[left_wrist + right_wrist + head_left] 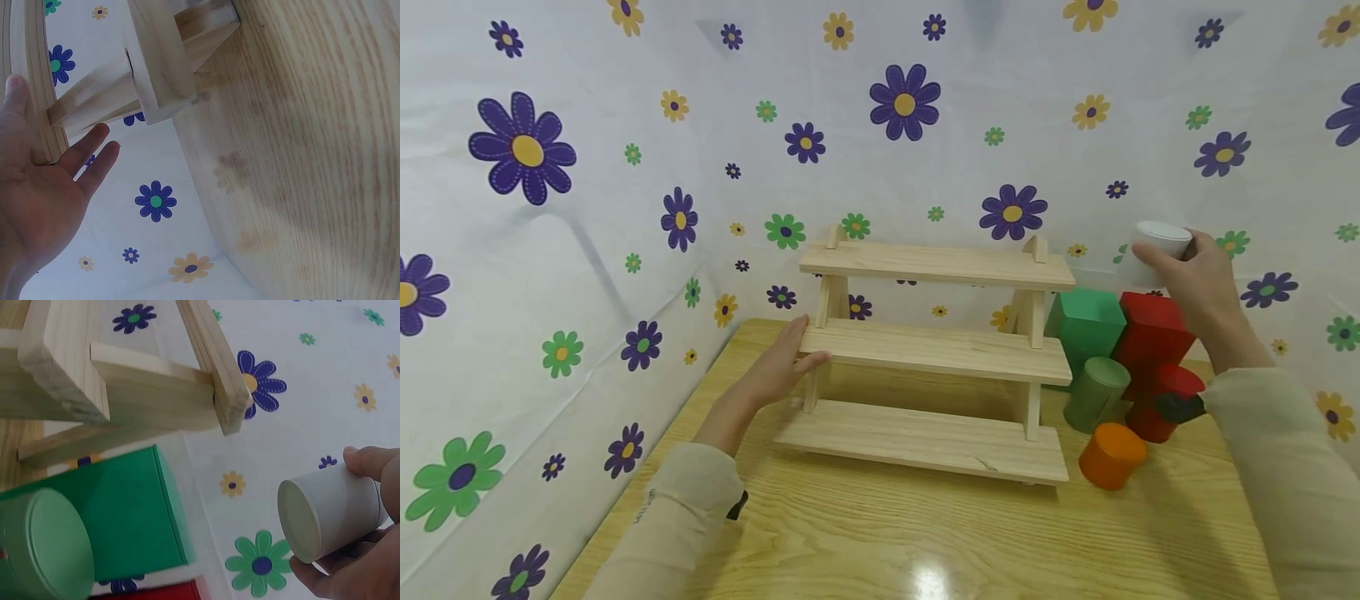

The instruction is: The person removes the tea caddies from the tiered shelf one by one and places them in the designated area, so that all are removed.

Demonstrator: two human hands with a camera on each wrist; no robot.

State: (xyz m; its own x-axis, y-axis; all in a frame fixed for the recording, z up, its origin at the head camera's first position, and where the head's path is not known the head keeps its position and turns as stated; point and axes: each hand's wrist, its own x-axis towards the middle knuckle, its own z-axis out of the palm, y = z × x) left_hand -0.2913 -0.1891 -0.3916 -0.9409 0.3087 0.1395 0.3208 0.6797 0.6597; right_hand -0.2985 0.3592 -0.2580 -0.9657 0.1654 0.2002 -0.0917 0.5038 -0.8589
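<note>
A three-tier wooden shelf stand (pixel 932 350) stands on the table. My left hand (pixel 778 362) holds the left end of its middle tier. In the left wrist view, the end of that board lies between the thumb and fingers of my left hand (pixel 44 187). To the right of the top tier and apart from it, my right hand (pixel 1206 279) grips a white cylindrical container (pixel 1150 254) in the air. Seen from the right wrist, the container (pixel 331 509) is tilted, one round end facing the stand, with the thumb above and fingers below.
Right of the stand are a green box (pixel 1086 321), a red box (pixel 1153 337), a green cylinder (pixel 1097 396), a red cylinder (pixel 1150 412) and an orange cylinder (pixel 1111 456). A flower-printed white cloth (pixel 850 175) hangs behind the wooden table (pixel 880 533) and along its left side.
</note>
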